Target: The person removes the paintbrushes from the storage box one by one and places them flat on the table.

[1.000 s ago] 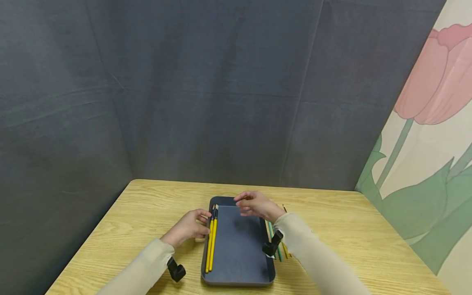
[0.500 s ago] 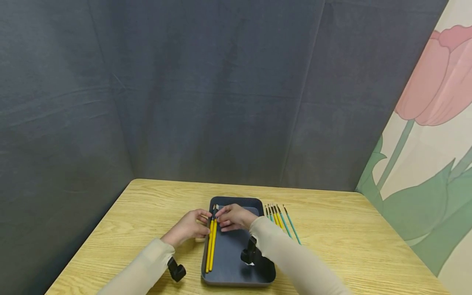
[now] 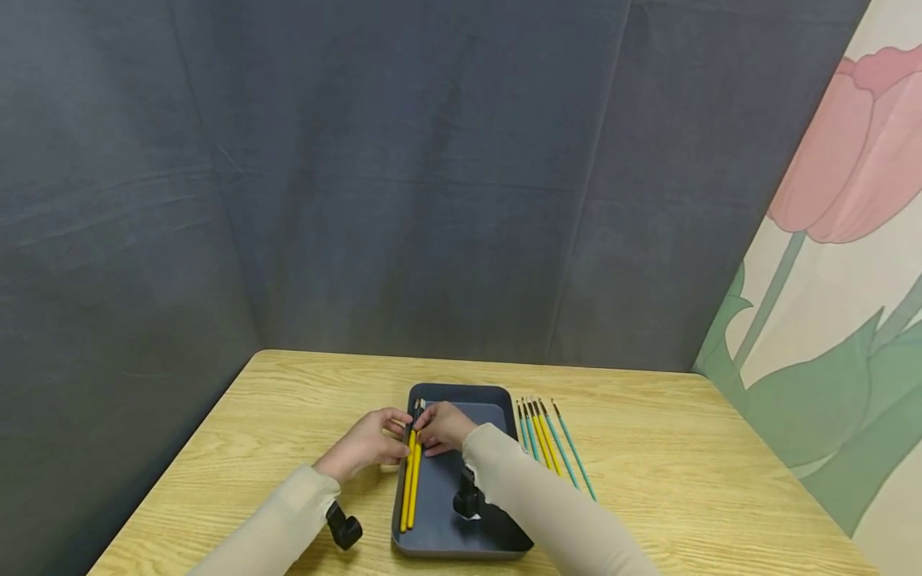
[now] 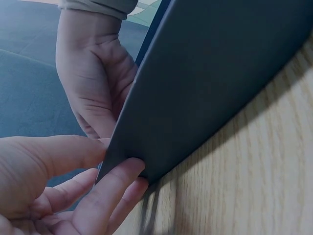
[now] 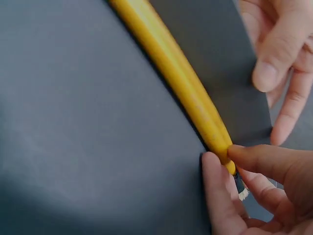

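Two yellow paintbrushes lie lengthwise along the left wall inside a dark grey tray in the head view. My right hand reaches into the tray and pinches a yellow paintbrush near its dark ferrule, thumb on one side and a finger on the other. Pale bristle tips show just past these fingers in the right wrist view. My left hand holds the tray's left wall, its thumb over the rim and its fingers against the outer face. The right hand hides part of the brushes' upper ends.
Several thin teal and yellow paintbrushes lie side by side on the wooden table, right of the tray. A dark cloth hangs behind the table. A wall with a painted tulip stands at the right.
My right hand has moved left and slightly down, from above the tray's upper right to the yellow paintbrushes, and now pinches one. My left hand has stayed at the tray's wall.
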`<state>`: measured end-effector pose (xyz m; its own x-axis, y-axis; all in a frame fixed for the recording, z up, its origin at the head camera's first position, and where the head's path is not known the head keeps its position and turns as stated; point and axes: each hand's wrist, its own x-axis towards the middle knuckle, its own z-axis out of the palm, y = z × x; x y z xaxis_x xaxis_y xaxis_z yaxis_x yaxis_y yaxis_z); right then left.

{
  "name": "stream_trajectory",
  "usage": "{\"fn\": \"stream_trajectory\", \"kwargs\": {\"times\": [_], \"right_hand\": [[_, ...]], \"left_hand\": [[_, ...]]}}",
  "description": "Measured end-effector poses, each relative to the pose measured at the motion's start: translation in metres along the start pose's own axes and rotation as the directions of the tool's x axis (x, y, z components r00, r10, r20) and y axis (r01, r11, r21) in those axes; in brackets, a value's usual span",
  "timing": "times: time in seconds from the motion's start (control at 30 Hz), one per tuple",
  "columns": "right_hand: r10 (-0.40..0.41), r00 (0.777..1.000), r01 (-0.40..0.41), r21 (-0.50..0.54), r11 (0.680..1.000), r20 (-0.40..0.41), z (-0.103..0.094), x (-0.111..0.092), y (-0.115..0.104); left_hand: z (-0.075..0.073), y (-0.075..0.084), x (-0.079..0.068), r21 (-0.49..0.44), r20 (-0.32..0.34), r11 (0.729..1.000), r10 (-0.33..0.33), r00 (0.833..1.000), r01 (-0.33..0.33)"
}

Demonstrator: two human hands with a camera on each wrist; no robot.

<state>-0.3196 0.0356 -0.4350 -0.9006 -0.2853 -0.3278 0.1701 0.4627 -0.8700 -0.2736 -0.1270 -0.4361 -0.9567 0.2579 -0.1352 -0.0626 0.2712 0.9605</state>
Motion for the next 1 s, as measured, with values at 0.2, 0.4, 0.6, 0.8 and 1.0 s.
{"fn": "stream_trajectory", "kwargs": {"times": [0.2,0.4,0.6,0.8,1.0], "right_hand": [[-0.013,0.999,0.01,-0.086,0.996,-0.03,0.004,-0.001,-0.006],[-0.008,0.999,0.001,-0.195,0.981,-0.032,0.007,0.003,-0.007],[-0.017,1.0,0.015,-0.217,0.976,-0.008,0.003,0.003,-0.006],[0.001,0.999,0.005,-0.123,0.992,0.053,-0.009,-0.003,-0.003],[-0.003,0.995,0.004,-0.011,1.0,0.101,-0.028,-0.01,-0.001]], "left_hand": [[0.0,0.0,0.001,0.0,-0.002,1.0,-0.003,1.0,0.003],[0.0,-0.002,0.003,-0.01,0.006,1.0,0.007,1.0,-0.007],[0.0,-0.003,0.003,-0.012,0.01,1.0,0.004,1.0,-0.004],[0.0,-0.003,0.001,-0.007,0.008,1.0,-0.005,1.0,0.005],[0.001,-0.001,0.001,-0.006,-0.006,1.0,-0.01,1.0,0.01]]}}
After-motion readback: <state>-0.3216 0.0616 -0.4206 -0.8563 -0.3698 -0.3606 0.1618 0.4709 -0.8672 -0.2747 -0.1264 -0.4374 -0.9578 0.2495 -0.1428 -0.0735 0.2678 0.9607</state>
